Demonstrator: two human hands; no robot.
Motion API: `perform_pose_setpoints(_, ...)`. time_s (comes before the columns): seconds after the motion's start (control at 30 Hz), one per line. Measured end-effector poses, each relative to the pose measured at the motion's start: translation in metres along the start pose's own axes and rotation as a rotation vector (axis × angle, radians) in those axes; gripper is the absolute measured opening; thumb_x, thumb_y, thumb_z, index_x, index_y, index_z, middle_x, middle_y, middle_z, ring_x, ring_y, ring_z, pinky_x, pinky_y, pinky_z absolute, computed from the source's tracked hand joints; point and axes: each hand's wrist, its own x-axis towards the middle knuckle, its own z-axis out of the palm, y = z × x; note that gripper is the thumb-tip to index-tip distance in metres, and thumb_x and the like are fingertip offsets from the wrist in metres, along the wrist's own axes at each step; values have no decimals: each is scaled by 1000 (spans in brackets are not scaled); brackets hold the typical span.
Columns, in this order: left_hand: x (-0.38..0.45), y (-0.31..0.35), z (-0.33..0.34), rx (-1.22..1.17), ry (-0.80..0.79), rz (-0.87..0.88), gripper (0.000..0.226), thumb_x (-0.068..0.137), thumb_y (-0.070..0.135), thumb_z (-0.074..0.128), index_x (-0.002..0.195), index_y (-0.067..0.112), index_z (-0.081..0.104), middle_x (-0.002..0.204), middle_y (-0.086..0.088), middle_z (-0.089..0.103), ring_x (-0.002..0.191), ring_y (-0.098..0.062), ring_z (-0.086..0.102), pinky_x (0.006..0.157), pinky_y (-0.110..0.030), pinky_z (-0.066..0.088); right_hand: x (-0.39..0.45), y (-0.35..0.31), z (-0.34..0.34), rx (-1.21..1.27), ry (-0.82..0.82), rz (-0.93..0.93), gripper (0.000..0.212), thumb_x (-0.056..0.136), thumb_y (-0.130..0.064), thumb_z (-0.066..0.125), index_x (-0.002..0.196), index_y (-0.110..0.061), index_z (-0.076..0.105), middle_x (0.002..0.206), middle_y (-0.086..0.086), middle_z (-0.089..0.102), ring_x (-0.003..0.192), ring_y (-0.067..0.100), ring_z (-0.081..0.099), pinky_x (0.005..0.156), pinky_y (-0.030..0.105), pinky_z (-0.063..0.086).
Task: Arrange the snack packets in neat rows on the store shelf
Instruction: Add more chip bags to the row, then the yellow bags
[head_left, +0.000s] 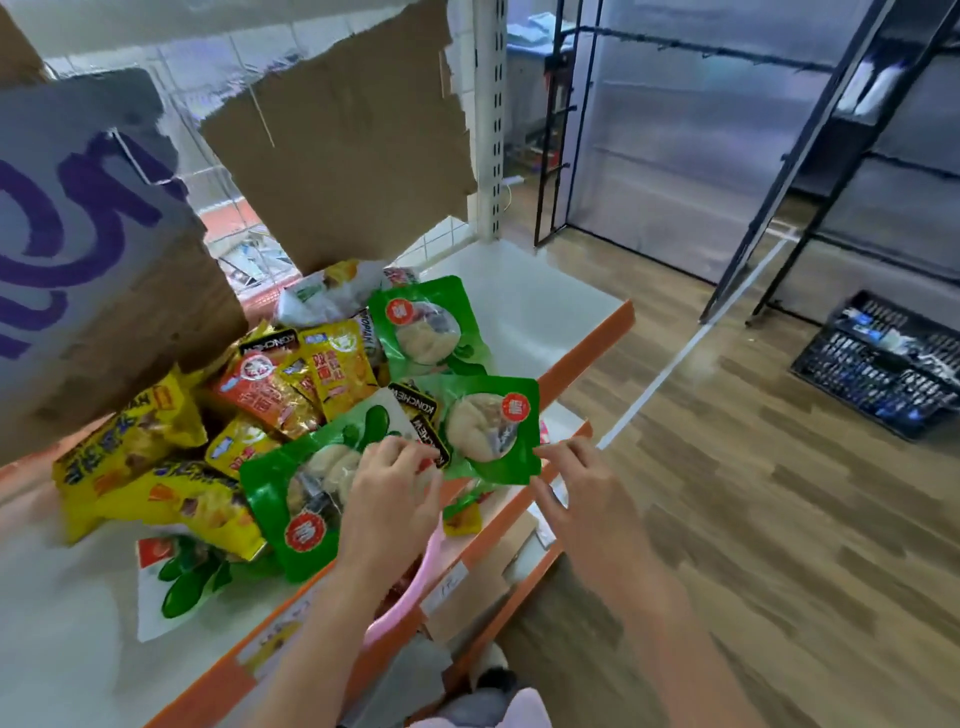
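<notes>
Green vacuum-sealed packets are what we are handling, mixed into a loose heap of snack packets on the white shelf (545, 306) with the orange front edge. We are seeing three green ones: one at the back (428, 327) lying flat, one at the front right (488, 428), and one at the front left (296, 499) tilted over the shelf lip. Our right hand (576, 483) is pinching the lower right corner of the front right packet between thumb and forefinger, the other fingers curling loosely. Our left hand (395, 483) is resting curled fingertips on the top edge of the front left packet; whether it is actually gripping or just pressing, we cannot tell.

We are judging these packets as light, flat and fairly stiff around the sealed rim, with a lumpy soft centre where the food sits. The film is looking glossy, so probably slippery when stacked, and they are likely sliding off each other. Best hold is the flat sealed border or a corner, not the bulging clear window.

Yellow bags (135, 457) on the left are looking puffier and crushable, so we are judging they need a gentler whole-hand grip. Orange and yellow small sachets (291, 389) are piling in the middle. A torn cardboard flap (343, 145) is hanging above the heap.
</notes>
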Motion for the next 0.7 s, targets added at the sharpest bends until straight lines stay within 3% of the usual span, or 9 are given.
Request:
perform_pose_setpoints(0.17, 53, -12, 9, 32, 46, -44, 22, 80, 16, 69, 101, 11, 67, 104, -4, 56, 104, -21, 48, 88, -33, 45, 78, -2, 2, -39, -39, -59, 41, 90, -28, 59, 128, -15, 52, 119, 3, 53, 109, 18, 50, 92, 24, 39)
perform_pose_setpoints(0.3, 72, -24, 13, 67, 37, -63, 24, 80, 15, 69, 104, 11, 66, 108, -6, 54, 108, -21, 45, 91, -29, 38, 126, -12, 14, -114, -230, -31, 84, 83, -54, 57, 147, -18, 17, 138, 2, 40, 126, 21, 39, 104, 33, 34)
perform_pose_setpoints(0.37, 72, -27, 14, 56, 61, -89, 26, 81, 16, 68, 107, 13, 64, 110, -4, 51, 108, -17, 42, 92, -25, 34, 141, -17, 24, -93, -329, 28, 95, 75, -60, 63, 146, -21, 12, 135, 2, 45, 122, 23, 45, 100, 40, 40)
perform_pose_setpoints(0.5, 75, -32, 19, 50, 122, -173, 36, 83, 16, 66, 117, 13, 57, 114, -1, 50, 108, -9, 36, 94, -28, 39, 164, -16, 36, 93, -385, 19, 42, 85, -32, 64, 107, -23, 28, 107, 5, 61, 91, 24, 59, 77, 41, 49)
perform_pose_setpoints(0.6, 79, -27, 24, 105, 123, -207, 39, 87, 22, 61, 125, 16, 53, 120, 0, 49, 114, -11, 35, 101, -31, 36, 185, -8, 28, 118, -349, -64, 27, 91, -18, 55, 104, -20, 32, 102, 8, 61, 81, 21, 51, 66, 32, 40)
perform_pose_setpoints(0.7, 85, -22, 30, 161, 128, -273, 43, 89, 27, 57, 130, 15, 49, 126, 0, 48, 120, -15, 35, 105, -31, 30, 208, 8, 18, 125, -290, -63, 24, 91, -16, 55, 103, -18, 35, 101, 10, 62, 84, 25, 55, 66, 32, 39)
